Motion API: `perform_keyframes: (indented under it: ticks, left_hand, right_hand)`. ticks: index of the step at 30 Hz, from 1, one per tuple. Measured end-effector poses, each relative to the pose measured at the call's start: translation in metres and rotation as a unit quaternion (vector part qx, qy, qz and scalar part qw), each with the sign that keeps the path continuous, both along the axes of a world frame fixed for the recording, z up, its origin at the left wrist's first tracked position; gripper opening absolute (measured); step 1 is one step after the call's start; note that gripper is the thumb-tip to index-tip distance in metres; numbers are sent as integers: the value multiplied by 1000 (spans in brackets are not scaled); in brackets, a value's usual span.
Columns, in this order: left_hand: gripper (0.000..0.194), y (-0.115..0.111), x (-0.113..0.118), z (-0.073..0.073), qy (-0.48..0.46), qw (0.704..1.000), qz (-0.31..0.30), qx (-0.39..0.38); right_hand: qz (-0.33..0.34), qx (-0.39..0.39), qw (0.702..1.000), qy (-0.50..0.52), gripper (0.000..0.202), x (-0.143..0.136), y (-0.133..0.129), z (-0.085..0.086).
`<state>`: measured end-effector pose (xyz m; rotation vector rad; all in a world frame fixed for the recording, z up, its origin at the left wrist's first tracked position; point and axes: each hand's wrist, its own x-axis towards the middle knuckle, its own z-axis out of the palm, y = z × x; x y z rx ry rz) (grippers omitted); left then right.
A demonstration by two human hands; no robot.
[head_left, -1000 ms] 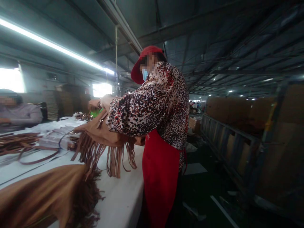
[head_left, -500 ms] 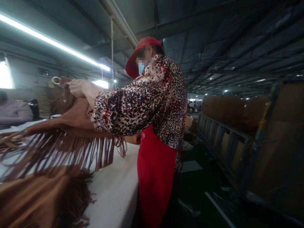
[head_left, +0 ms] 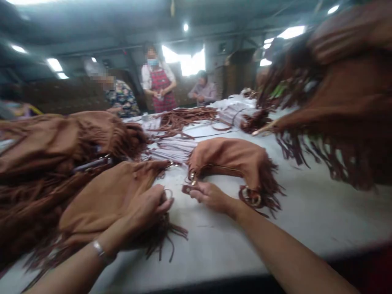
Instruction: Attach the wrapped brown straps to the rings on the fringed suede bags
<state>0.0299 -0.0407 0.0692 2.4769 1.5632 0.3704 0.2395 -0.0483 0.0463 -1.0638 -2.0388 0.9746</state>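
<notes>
My left hand (head_left: 153, 206), a metal bracelet at its wrist, is closed with a thin metal ring (head_left: 169, 194) at its fingertips. Beneath that hand lies a tan fringed bag (head_left: 101, 196), its dark strands spilling onto the table. My right hand (head_left: 211, 197) pinches a short brown strap tab (head_left: 190, 189) with metal studs. The tab hangs by a gold-coloured clasp from the end of a second brown fringed bag (head_left: 229, 153), which lies curved in an arch. Whether the ring is fastened to the first bag cannot be made out.
More brown fringed bags (head_left: 61, 134) are heaped at the left. Brown straps (head_left: 186, 118) and pale bundled strips (head_left: 174, 149) lie further back on the white table (head_left: 306, 212). Another fringed bag (head_left: 339, 106) hangs blurred at the right. Several people, including one in a checked apron (head_left: 159, 87), are beyond.
The view has swung left and down from a co-worker in a red apron to the table. Both my hands now show, the left at a ring and the right on a strap tab.
</notes>
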Motion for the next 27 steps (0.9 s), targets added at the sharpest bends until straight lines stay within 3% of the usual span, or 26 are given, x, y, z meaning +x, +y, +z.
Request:
perform_keyframes:
  ticks: [2, 6, 10, 13, 16, 21, 27]
  left_hand:
    - [22, -4, -14, -4, 27, 1000, 9, 6]
    - [24, -3, -2, -20, -3, 998, -18, 56]
    - [32, -3, -6, -37, -137, 988, -1, 68]
    - [33, -1, -16, -44, -260, 964, -6, 47]
    - [31, 3, -20, -43, -336, 942, -6, 6]
    - [35, 7, -18, -36, -385, 919, 30, -83]
    - [39, 6, -23, -33, -384, 918, 41, -88]
  right_hand:
    - [20, -19, 999, 41, 33, -5, 5, -3]
    - [24, -78, 996, 41, 37, 4, 2, 0]
    - [-26, -122, 991, 37, 40, -5, 2, -2]
    - [-48, -169, 982, 66, 41, -14, 6, -5]
    - [-68, -195, 974, 92, 42, -21, 8, -4]
    - [-86, -202, 969, 117, 41, -30, 7, -1]
    - [-139, -174, 963, 150, 42, -39, 8, -6]
